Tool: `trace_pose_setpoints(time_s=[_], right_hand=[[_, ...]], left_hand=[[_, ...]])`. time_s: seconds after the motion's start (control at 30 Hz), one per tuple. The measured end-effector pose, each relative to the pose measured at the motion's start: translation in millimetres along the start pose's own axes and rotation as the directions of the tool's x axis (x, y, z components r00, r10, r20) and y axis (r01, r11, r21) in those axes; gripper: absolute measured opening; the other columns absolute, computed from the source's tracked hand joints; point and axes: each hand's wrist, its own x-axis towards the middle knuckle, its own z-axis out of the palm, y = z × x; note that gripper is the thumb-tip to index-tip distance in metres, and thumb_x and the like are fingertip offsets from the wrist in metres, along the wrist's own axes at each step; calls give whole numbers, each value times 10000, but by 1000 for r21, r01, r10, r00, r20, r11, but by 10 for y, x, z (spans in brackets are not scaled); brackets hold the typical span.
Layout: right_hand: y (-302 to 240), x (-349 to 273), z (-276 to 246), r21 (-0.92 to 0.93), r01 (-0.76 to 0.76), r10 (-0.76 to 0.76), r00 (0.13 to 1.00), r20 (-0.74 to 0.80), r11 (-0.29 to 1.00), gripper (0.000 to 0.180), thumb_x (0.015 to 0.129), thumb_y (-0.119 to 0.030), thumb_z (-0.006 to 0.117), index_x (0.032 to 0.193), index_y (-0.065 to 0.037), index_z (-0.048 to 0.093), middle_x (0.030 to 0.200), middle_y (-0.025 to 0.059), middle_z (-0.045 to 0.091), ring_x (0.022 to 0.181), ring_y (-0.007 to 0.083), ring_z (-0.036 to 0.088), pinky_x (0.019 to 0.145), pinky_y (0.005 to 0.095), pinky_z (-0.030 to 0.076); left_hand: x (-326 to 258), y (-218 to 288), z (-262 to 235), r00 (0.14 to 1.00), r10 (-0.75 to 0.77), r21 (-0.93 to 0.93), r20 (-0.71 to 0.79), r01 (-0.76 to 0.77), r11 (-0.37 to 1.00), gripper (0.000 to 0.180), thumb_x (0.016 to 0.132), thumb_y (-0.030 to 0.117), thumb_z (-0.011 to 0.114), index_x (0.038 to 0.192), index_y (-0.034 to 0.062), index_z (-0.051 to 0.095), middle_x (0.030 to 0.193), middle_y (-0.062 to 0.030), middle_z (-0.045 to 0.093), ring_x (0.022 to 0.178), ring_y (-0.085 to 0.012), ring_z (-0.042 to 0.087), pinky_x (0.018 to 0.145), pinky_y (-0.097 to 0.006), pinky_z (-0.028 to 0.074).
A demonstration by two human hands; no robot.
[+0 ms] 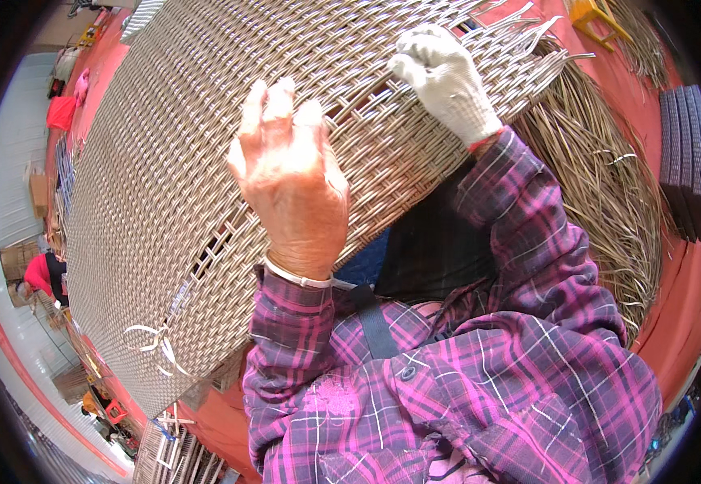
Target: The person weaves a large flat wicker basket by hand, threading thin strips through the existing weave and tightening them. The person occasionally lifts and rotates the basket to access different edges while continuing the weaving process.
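- Woven panel point(149, 185) of grey-brown strands slanted across the view in front of the person, above the lap, from the upper right to the lower left.
- Bare left hand point(290, 173) lay over the panel's middle, its fingers bent and slightly apart; whether they pinched a strand, I could not tell.
- Right hand point(443, 81), in a white knitted glove, was above the weave near the frayed end, fingers curled in tightly; I could not tell whether a strand was inside them.
- Dark narrow gaps opened in the weave between the hands and just below the left one.
- Loose strand ends point(532, 44) fanned out at the upper right.
- White ties point(157, 348) stuck up from the lower left part.
- To the right, a thick bundle of long strands point(609, 177) lay on a red floor covering point(681, 294).
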Motion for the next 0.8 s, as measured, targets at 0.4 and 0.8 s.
trace_pose_setpoints(time_s=[0.4,0.8], right_hand=[[-153,-182,-122,52,74,-80,989,122,996,290,867,-324,695,999,-66,695,1061,86,638,966,246,612,817,364,504],[-95,-131,118,-462,322,-69,872,484,827,507,780,-605,629,915,-134,762,1427,64,466,1242,298,449,966,489,401]], left_hand=[[96,-36,425,858,-393,-675,331,506,537,90,857,20,707,942,10,733,714,-76,695,623,-112,617,580,-245,472],[104,-129,749,836,-325,-157,443,429,890,152,789,227,662,739,85,683,738,-156,680,716,-378,663,694,-481,504]])
